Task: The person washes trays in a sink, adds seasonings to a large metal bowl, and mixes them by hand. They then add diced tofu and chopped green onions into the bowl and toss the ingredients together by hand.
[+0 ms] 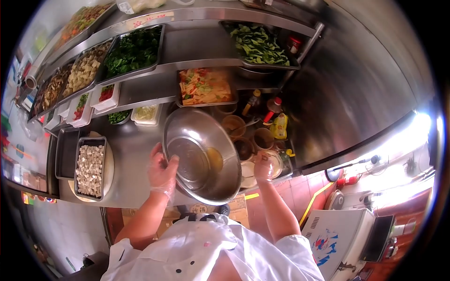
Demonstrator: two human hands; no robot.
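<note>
My left hand (162,172), in a clear plastic glove, grips the rim of a large stainless steel mixing bowl (187,159). The bowl is tilted, and a small pool of yellowish liquid (215,159) lies in it. To its right my gloved right hand (264,167) is closed above the seasoning containers; what its fingers hold, if anything, I cannot make out. Just beyond that hand are a dark container (243,149) and a brown one (263,139). A container of pale contents (248,173) sits beside it. A spoon (251,123) rests in a farther tub (233,125).
Bottles with red (273,107) and yellow labels (280,126) stand behind the containers. On the left counter is a tray of white cubes (90,171) on a round board. Shelves hold trays of leafy greens (133,51), cut greens (258,44) and orange-red strips (205,87). A steel wall (347,93) borders the right.
</note>
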